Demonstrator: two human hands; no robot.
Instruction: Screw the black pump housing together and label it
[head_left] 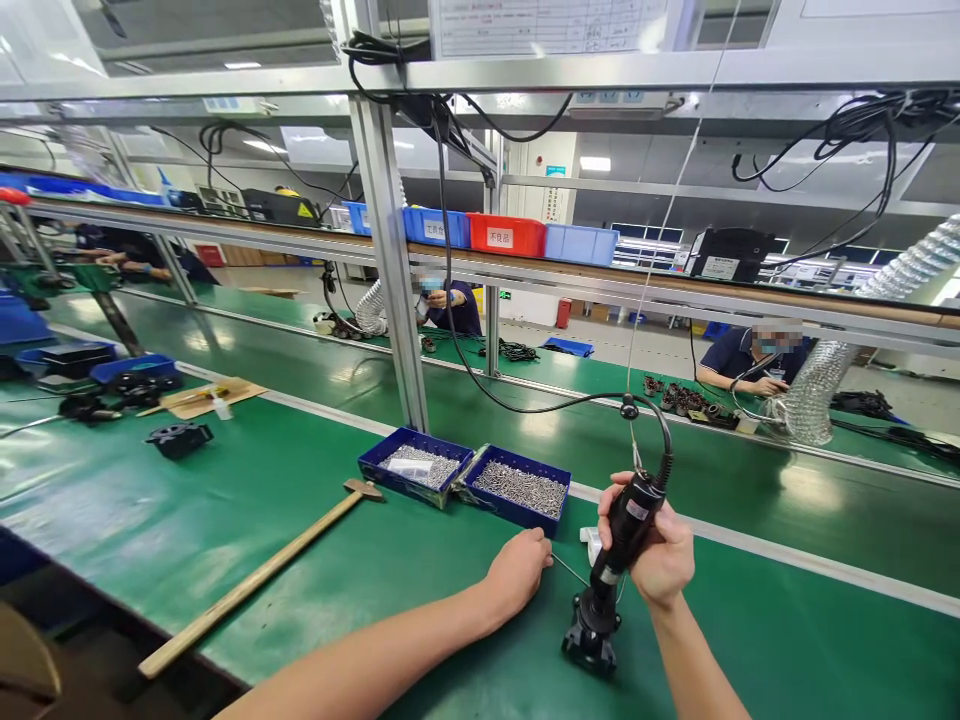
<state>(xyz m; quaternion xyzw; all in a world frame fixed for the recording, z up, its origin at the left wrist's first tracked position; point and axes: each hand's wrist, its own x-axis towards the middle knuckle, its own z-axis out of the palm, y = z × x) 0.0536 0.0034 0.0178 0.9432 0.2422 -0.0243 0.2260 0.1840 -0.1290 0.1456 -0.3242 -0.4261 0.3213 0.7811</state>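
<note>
Screwdriver (628, 525), electric and black, stands slightly tilted in the right hand (664, 560), whose fingers are clamped around its body; its lower end meets a black molded part (589, 652) on the green tabletop (262, 455), well in from the far edge. The left hand (517, 570) lies low beside the near right corner of the right-hand blue bin (506, 509), which holds small metal screws (521, 487). Its fingers are curled together at 1 end of a thin rod (571, 570); whether they grip it, I cannot tell. Good driving here calls for bringing the screwdriver square to the part and pressing straight down its axis, firmly but without leaning. The part has no fingers on it, so bracing it with the left hand, fingertips clear of the tip, should stop it twisting. Let the black cable (510, 402) hang slack, off the wrist. The hammer (259, 575), its handle end near the tabletop's near edge at left, is well apart and can stay there.
</note>
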